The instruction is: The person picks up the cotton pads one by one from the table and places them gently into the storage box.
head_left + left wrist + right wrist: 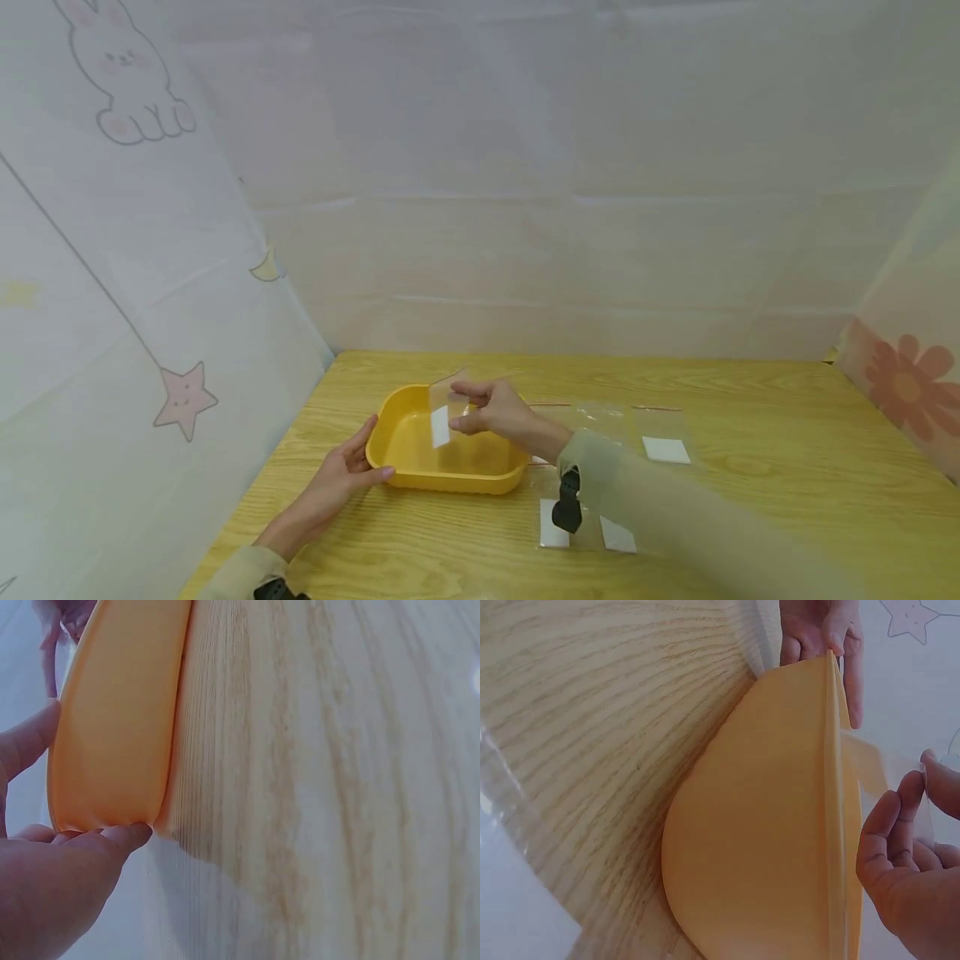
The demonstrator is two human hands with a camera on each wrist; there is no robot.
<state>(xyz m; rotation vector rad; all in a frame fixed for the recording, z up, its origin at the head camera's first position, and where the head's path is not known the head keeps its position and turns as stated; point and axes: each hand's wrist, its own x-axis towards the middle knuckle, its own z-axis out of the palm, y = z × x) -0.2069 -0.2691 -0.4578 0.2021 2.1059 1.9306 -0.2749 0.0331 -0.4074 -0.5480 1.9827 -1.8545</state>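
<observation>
A yellow plastic basin (450,482) stands on the wooden table. My left hand (337,483) grips its left end, thumb at the near rim and fingers along the outer wall; the left wrist view shows these fingers against the basin's side (120,727). Over the basin, my right hand (498,410) pinches a small clear plastic bag with a white card (440,427) inside. The bag hangs tilted above the basin floor. In the right wrist view, thumb and fingers (911,847) of that hand are beyond the basin rim, with the bag partly hidden.
More clear bags with white cards lie right of the basin: one at the back right (666,450), others nearer, such as the front bag (554,523). My right forearm (675,500) covers part of them. Printed sheets wall the table (420,550) at left, back and right.
</observation>
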